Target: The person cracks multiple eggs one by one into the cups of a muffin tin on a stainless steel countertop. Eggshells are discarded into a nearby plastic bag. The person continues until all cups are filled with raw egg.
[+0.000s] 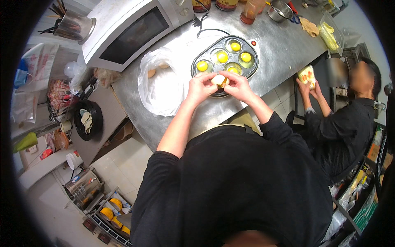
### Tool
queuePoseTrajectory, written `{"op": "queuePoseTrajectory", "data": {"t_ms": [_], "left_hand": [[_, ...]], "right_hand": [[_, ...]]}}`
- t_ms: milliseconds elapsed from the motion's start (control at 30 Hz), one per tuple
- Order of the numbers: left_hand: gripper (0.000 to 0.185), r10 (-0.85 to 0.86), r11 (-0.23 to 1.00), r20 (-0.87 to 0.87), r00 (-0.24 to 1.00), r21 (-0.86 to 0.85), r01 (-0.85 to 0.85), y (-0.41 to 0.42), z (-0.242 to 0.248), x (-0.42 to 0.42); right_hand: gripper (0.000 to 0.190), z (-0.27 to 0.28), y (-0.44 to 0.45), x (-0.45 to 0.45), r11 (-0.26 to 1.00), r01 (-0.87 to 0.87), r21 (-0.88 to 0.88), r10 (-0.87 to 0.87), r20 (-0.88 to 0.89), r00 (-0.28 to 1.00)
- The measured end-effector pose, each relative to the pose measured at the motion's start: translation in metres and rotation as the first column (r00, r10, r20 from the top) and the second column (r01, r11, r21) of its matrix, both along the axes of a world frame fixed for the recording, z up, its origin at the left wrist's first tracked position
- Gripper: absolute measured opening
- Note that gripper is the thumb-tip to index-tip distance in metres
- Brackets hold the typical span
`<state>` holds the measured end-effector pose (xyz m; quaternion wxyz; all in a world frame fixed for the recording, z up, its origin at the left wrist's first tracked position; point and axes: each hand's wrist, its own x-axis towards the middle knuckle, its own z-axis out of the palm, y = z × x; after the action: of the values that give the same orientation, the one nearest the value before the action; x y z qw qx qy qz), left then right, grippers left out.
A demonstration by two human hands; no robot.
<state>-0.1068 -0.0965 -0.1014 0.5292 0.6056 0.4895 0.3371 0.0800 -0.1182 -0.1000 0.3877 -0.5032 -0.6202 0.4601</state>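
Observation:
Both of my hands hold a cracked egg [219, 81] over the near end of an electric egg pan [194, 63]. My left hand [201, 87] grips one side of the shell, my right hand [238, 85] the other. The shell is parted, and egg shows between the halves. Several round wells of the pan hold raw eggs with whole yolks, such as one yolk [222, 57] in the middle. My hands partly hide the nearest wells. Left of the pan lies an open white plastic bag [163, 89] with a brown egg [151, 73] inside.
A microwave oven [135, 34] stands at the back left of the steel table [277, 58]. A power cord [213, 30] runs behind the pan. Jars, a steel pot [280, 12] and a plastic tub [331, 34] line the far side. At the right, a co-worker [345, 129] holds food.

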Motion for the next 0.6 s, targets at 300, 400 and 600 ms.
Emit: {"op": "queuePoseTrajectory", "data": {"t_ms": [300,400,600], "left_hand": [[0.037,-0.147,0.979,-0.046,0.988,0.135,0.152,0.003,0.016,-0.007],[0.037,-0.164,0.962,-0.087,0.983,0.205,0.179,0.002,0.031,-0.009],[0.036,-0.139,0.902,-0.047,0.989,0.407,0.146,0.003,0.067,-0.012]], "right_hand": [[0.048,0.016,-0.002,0.008,0.957,-0.112,0.269,0.061,0.193,0.979],[0.050,0.028,-0.001,0.009,0.886,-0.181,0.427,0.014,0.365,0.931],[0.053,0.068,-0.002,0.008,0.803,-0.233,0.549,-0.059,0.461,0.885]]}}
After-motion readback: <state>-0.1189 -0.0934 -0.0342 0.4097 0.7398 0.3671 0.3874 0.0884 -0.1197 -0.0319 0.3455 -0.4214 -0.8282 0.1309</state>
